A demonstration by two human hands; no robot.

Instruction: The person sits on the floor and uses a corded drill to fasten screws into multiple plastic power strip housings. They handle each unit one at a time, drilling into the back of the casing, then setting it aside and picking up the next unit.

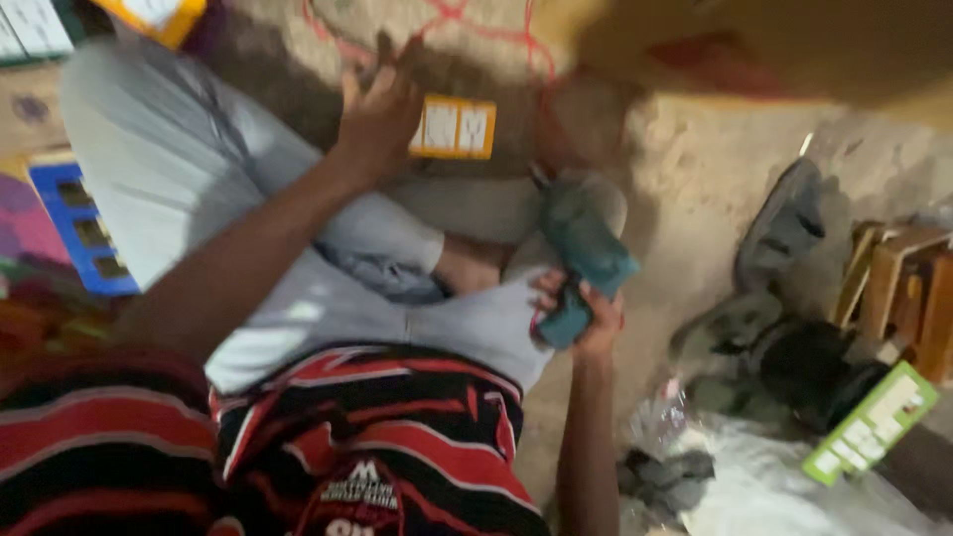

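I sit cross-legged on the floor in grey trousers and a red-and-black striped shirt. My right hand (pixel 588 316) grips the handle of a teal power drill (pixel 584 250), which rests beside my right knee and points away from me. My left hand (pixel 379 111) reaches forward with fingers spread, next to a small yellow-and-white box (pixel 455 128) lying on the floor. Whether the fingers touch the box cannot be told. The frame is blurred by motion.
A blue plastic holder (pixel 81 230) lies at the left. Dark shoes (pixel 784 226) and wooden pieces (pixel 898 283) sit at the right. A green-and-white box (pixel 872 423) and clear plastic wrapping (pixel 764 476) lie at the lower right.
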